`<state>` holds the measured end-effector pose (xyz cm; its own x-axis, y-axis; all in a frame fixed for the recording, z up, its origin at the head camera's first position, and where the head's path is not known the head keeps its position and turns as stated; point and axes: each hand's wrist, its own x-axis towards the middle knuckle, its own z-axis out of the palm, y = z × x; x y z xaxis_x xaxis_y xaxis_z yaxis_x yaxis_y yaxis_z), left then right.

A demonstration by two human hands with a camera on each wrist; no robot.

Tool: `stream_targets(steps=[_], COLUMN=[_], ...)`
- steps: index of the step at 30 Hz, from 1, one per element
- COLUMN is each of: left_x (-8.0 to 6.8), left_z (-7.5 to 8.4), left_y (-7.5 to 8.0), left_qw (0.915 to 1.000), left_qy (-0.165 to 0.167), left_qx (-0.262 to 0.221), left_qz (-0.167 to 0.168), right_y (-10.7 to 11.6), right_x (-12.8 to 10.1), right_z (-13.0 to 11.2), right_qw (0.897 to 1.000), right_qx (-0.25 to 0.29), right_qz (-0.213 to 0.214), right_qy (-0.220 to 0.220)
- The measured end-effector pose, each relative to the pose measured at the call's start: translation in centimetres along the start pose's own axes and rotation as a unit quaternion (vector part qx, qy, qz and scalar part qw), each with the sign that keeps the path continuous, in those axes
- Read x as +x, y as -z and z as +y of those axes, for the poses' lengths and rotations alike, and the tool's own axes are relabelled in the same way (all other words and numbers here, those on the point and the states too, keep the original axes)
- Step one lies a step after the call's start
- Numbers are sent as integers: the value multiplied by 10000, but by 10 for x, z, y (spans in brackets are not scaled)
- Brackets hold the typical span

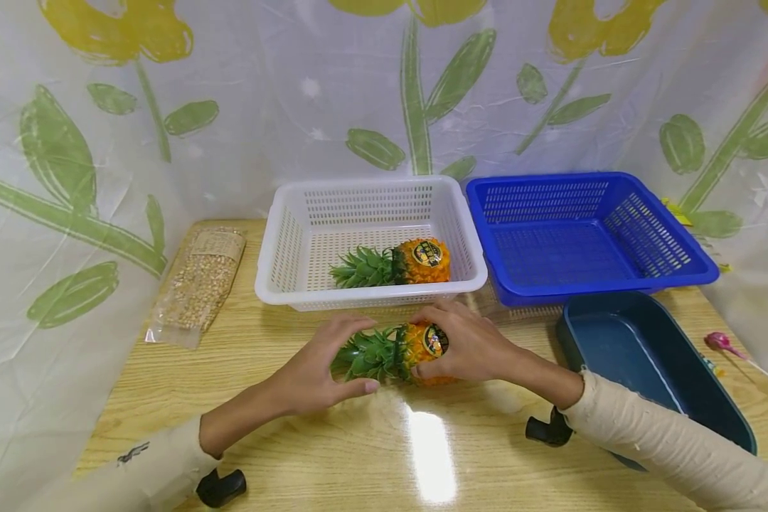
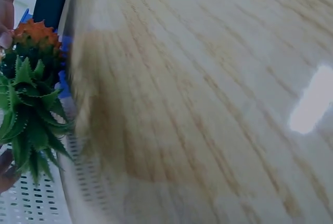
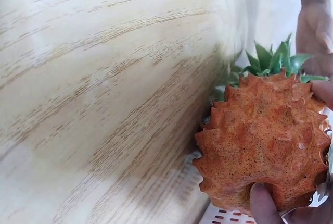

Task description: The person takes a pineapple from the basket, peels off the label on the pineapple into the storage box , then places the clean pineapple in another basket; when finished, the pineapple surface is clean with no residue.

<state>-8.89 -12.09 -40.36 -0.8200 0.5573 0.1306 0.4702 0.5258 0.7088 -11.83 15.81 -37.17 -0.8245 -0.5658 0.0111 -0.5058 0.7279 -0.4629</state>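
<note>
Both hands hold one pineapple (image 1: 416, 347) lying crosswise on the tabletop (image 1: 384, 441): right hand (image 1: 470, 345) grips the fruit, left hand (image 1: 316, 373) cups the leafy crown.

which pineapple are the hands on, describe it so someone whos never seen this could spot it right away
Start at the white basket at the back middle of the wooden table. Just in front of its near rim a small orange pineapple lies on its side, leaves pointing left, with the left hand at the leaves and the right hand round the fruit. Its twin lies inside the basket; this one lies on the bare table.
</note>
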Motion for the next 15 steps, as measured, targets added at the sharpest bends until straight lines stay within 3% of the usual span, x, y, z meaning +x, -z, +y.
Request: stream_targets(steps=[8, 15], left_x=[7, 11], left_z=[-6, -7], left_y=[-8, -13], left_qw=[9988, 9979], left_qy=[346, 398], left_qx=[334, 514], left_qz=[-54, 6], right_y=[0, 0], right_x=[0, 0], right_z=[0, 0], right_qw=[10000, 10000], right_qx=[-41, -38], right_qz=[7, -34], right_qy=[0, -44])
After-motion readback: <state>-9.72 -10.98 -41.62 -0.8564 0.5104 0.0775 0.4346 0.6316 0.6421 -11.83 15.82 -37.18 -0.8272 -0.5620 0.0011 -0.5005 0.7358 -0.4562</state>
